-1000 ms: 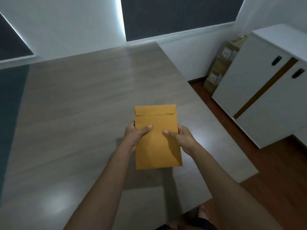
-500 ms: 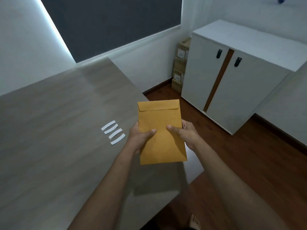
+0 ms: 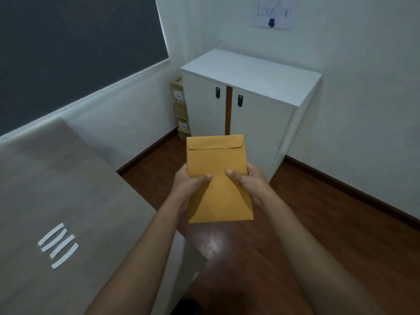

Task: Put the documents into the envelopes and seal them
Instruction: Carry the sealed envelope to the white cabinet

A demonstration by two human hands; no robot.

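**A light paper envelope, held by both sides**

Head view: The envelope (image 3: 218,178) is up in the air, over the brown floor (image 3: 318,235). It is in front of the white cabinet (image 3: 250,98) and off to the right of the grey surface (image 3: 68,189). It does not touch either of them. Its flap is at the top and looks folded down flat.

The left hand (image 3: 189,185) holds the left edge. The right hand (image 3: 250,184) holds the right edge. Both thumbs press on the front, near the middle. The other fingers are behind the envelope, so most of them cannot be seen. Both hands are closed on the envelope.

The envelope is thin brown paper. I think it is very light. It stands up straight in the hands, so it seems a bit stiff, maybe because papers are inside, but I cannot see inside. It will bend or crease if squeezed hard. It is not slippery, so a soft pinch is enough. The side edges are a good place to hold it, because that keeps it flat. Stay away from the flap, so it does not pull open.

Four white strips (image 3: 58,245) lie in a row on the surface, well apart from the envelope. There is a paper sign (image 3: 272,13) on the wall above the cabinet.
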